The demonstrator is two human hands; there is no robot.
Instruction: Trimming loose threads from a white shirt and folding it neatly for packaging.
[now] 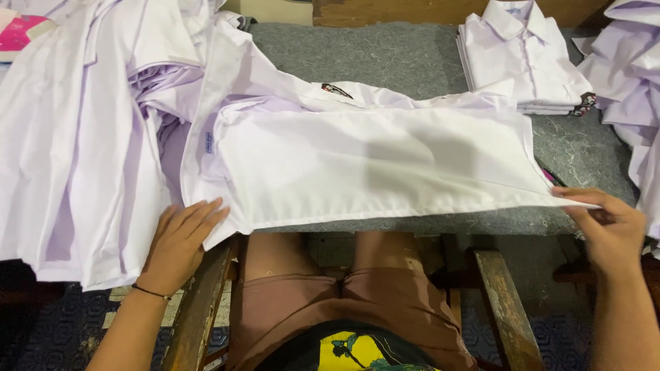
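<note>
Item: white shirt (371, 165), laid flat and partly folded on the grey felt-covered tabletop (385, 55)
Position: across the near half of the tabletop, its near hem running along the front edge just above the person's lap
Long axis: left to right, roughly parallel to the front edge; collar end with a small label to the left, tail end to the right
Left hand (180, 240): palm down, fingers (206, 214) spread and flat, pressing the shirt's near left corner where it overhangs the wooden frame (199, 302); nothing is gripped
Right hand (608, 230): at the far right tip of the near hem, fingers (577, 196) closed narrowly, pinching the cloth edge so it draws out to a point
Relation: the shirt lies between the two hands, each at one end of the long axis; the body of the cloth lies away from both sets of fingers, toward the far side. Neither hand is clearly nearer, as both touch it
Surroundings: heap of loose white shirts (75, 137) at left, touching the collar end; stack of folded shirts (522, 58) at far right, apart from the item; more white cloth (636, 75) at the right margin
</note>
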